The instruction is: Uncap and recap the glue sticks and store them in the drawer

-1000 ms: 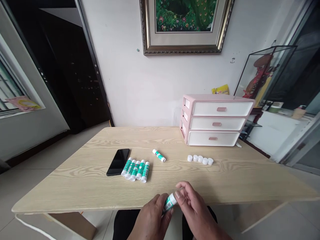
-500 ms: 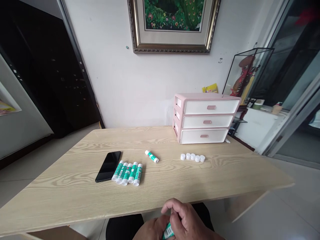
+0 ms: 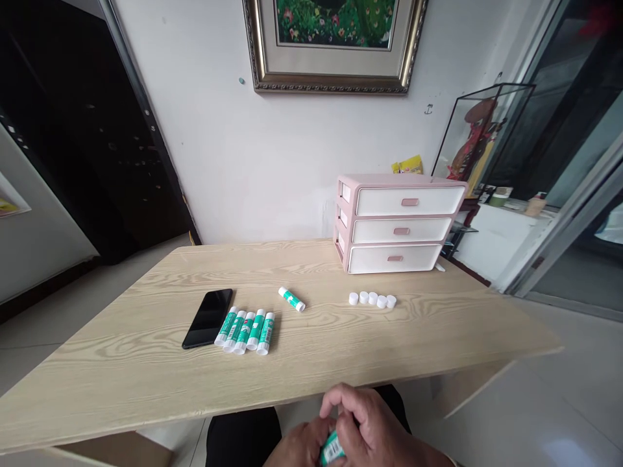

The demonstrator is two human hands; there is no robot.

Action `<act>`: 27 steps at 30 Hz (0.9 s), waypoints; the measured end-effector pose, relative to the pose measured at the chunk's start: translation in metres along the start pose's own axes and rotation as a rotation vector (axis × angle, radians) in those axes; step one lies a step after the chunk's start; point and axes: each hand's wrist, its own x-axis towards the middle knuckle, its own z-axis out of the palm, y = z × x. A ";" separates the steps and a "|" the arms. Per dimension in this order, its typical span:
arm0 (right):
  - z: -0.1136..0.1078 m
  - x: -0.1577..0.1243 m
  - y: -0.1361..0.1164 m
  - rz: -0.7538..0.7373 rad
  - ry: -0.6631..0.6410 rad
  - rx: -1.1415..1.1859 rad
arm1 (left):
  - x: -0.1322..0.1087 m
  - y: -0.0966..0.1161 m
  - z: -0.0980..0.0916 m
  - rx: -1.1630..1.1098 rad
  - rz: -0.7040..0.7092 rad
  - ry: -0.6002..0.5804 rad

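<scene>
Just below the table's front edge, a green-and-white glue stick [image 3: 333, 449] sits between both hands. My left hand [image 3: 302, 444] is closed around its left side. My right hand [image 3: 367, 425] wraps it from the right, fingers curled over its top end, which they hide. On the table, several similar glue sticks [image 3: 246, 331] lie side by side, slightly tilted. One more glue stick [image 3: 292, 299] lies apart, behind and to their right. Several small white caps [image 3: 372, 299] stand in a row farther right.
A black phone [image 3: 208, 318] lies at the left, by the grouped glue sticks. At the back right of the wooden table [image 3: 160, 383] stands a pink-and-white drawer unit [image 3: 400, 231]. A framed picture [image 3: 331, 81] hangs on the wall. Dark-clothed knees [image 3: 243, 431] show under the table edge.
The view has shifted a little, so the table things sit slightly higher and more to the left. Both hands keep hold of the glue stick, with little visible change in grip.
</scene>
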 end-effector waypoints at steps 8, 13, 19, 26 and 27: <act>0.005 0.019 -0.009 0.311 0.270 0.387 | -0.004 0.004 -0.006 -0.314 -0.025 0.284; 0.029 0.012 0.000 0.386 0.106 0.575 | -0.001 0.008 -0.001 -0.124 0.196 0.386; 0.014 0.008 -0.007 0.104 0.197 0.137 | -0.010 0.001 -0.007 0.230 0.036 0.374; 0.009 0.008 -0.028 -0.086 -0.003 -0.167 | -0.007 0.005 -0.004 0.337 -0.003 0.178; 0.011 0.006 -0.026 -0.079 -0.009 -0.157 | -0.007 0.008 -0.003 0.317 -0.010 0.152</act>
